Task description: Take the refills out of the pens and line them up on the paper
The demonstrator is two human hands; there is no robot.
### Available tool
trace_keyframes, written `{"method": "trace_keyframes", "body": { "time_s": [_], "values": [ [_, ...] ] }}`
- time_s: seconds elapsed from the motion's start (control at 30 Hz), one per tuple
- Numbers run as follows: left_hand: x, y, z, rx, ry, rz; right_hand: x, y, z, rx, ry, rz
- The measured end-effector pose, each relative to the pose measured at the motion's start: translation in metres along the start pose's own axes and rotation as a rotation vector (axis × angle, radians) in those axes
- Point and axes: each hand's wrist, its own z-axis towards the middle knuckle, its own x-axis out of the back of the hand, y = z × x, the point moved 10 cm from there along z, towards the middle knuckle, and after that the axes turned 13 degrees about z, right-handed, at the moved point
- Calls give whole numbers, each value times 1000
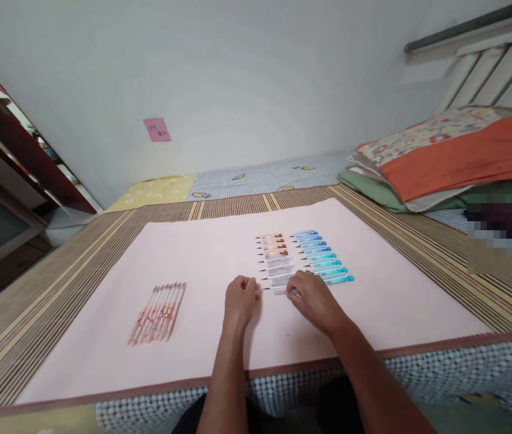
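On a pale pink sheet [202, 337] lie two columns of pens: a column with brown and clear barrels [274, 253] and a column of blue pens [323, 256]. My right hand [312, 299] pinches the nearest clear pen [278, 289] at the bottom of the brown and clear column. My left hand [240, 299] rests curled on the sheet just left of that pen's tip. A separate bunch of clear pink-patterned pens [159, 312] lies to the left, away from both hands.
The pink sheet lies on a striped woven mat [48, 289] over a bed. A folded orange and floral quilt with green bedding [455, 157] sits at the right. A white wall with a pink note [156, 129] stands behind. Dark furniture [3, 181] stands at left.
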Motion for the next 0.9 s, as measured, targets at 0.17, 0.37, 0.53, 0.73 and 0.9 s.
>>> {"method": "trace_keyframes", "body": {
  "time_s": [0.17, 0.37, 0.53, 0.73, 0.9],
  "values": [
    [-1, 2, -1, 7, -13, 5, 0, 0, 0, 0, -14, 0],
    [-1, -1, -1, -1, -17, 17, 2, 4, 0, 2, 18, -35],
    [-2, -3, 1, -9, -15, 5, -2, 5, 1, 15, -3, -52],
    [-2, -3, 3, -25, -17, 47, -3, 4, 2, 47, -5, -35],
    [-1, -5, 2, -13, -14, 47, -3, 6, 3, 54, 8, -30]
  ]
}}
